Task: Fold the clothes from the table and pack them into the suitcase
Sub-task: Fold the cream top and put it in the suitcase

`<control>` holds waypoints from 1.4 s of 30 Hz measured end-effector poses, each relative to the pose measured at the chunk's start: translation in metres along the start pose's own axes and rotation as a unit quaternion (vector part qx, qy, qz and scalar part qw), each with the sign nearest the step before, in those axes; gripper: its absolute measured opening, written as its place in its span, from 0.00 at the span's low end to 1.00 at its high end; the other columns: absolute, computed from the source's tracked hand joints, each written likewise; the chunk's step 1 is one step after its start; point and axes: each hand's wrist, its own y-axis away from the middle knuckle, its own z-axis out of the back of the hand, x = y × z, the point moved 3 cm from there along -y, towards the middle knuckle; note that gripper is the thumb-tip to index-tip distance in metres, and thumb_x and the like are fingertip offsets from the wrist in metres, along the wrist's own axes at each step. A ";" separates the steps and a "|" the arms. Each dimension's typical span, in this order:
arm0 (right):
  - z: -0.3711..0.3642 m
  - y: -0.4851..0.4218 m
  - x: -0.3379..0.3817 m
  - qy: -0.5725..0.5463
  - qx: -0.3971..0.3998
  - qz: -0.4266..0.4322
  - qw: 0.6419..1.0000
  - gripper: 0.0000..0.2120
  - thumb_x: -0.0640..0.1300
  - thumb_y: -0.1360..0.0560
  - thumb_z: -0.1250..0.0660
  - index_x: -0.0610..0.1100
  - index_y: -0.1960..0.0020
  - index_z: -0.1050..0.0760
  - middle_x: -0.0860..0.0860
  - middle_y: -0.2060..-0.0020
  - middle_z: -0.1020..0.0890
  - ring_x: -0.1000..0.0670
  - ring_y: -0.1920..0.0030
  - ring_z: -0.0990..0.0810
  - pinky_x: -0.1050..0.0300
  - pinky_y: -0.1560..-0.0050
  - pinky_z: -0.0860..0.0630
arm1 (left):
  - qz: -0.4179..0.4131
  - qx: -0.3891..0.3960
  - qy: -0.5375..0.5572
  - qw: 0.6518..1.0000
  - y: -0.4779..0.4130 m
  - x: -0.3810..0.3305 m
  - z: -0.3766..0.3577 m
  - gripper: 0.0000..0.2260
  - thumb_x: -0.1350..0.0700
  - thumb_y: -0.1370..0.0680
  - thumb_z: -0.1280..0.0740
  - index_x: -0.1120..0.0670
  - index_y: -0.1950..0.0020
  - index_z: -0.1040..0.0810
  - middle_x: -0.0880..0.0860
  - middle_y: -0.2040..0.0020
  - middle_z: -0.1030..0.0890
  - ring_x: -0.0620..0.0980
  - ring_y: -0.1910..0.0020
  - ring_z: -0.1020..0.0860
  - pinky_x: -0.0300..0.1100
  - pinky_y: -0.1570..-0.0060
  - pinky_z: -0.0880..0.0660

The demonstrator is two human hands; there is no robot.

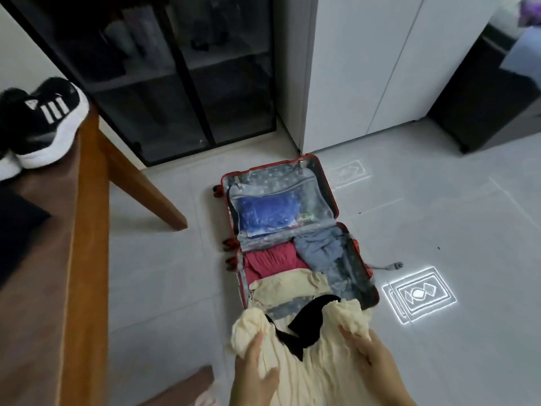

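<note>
A red suitcase (317, 162) lies open on the floor. Its lid half holds a blue item behind mesh. Its near half holds a crimson garment (272, 257), a grey-blue garment (320, 250) and a beige garment (288, 285). I hold a cream pleated dress (319, 373) with a black bow over the suitcase's near edge. My left hand (253, 373) grips its left side, thumb on top. My right hand (371, 356) holds its right side by the puffed sleeve.
A wooden table (85, 230) runs along the left, with black-and-white sneakers (44, 121) and a dark item on it; its leg slants toward the suitcase. A dark glass cabinet, white wardrobe and black appliance stand behind. A cable plug lies right of the suitcase.
</note>
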 end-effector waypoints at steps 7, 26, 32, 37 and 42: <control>0.012 -0.066 -0.076 0.037 -0.024 -0.040 0.998 0.14 0.45 0.22 0.35 0.56 0.39 0.24 0.56 0.40 0.24 0.53 0.40 0.26 0.56 0.43 0.32 | 0.009 0.119 0.020 0.993 -0.070 0.004 -0.085 0.39 0.54 0.31 0.37 0.47 0.24 0.52 0.51 0.27 0.50 0.50 0.23 0.55 0.29 0.35 0.51; -0.036 -0.399 -0.320 0.184 -0.146 0.043 0.971 0.18 0.42 0.23 0.40 0.53 0.35 0.26 0.54 0.39 0.25 0.51 0.44 0.27 0.58 0.54 0.32 | -0.146 0.120 0.076 0.979 -0.396 0.115 -0.349 0.41 0.64 0.32 0.39 0.25 0.34 0.50 0.53 0.24 0.49 0.48 0.23 0.54 0.38 0.27 0.52; -0.074 -0.435 -0.370 0.373 -0.075 0.022 0.924 0.21 0.54 0.23 0.48 0.61 0.30 0.36 0.47 0.36 0.31 0.46 0.43 0.28 0.52 0.50 0.28 | -0.146 0.059 -0.115 0.981 -0.436 0.182 -0.365 0.45 0.51 0.34 0.30 0.18 0.39 0.58 0.56 0.25 0.51 0.57 0.24 0.49 0.41 0.27 0.47; -0.078 -0.411 -0.360 0.448 -0.149 0.066 0.879 0.28 0.62 0.27 0.48 0.54 0.30 0.34 0.37 0.33 0.31 0.35 0.35 0.31 0.39 0.39 0.36 | -0.289 -0.042 -0.319 0.902 -0.415 0.161 -0.361 0.50 0.38 0.48 0.23 0.38 0.28 0.37 0.58 0.30 0.33 0.62 0.32 0.35 0.64 0.43 0.29; -0.096 -0.422 -0.381 0.560 0.052 0.111 0.819 0.26 0.67 0.24 0.52 0.61 0.30 0.35 0.49 0.29 0.32 0.37 0.31 0.33 0.38 0.35 0.40 | -0.346 0.084 -0.425 0.832 -0.429 0.163 -0.386 0.31 0.36 0.35 0.38 0.38 0.32 0.32 0.51 0.29 0.30 0.57 0.34 0.32 0.56 0.35 0.40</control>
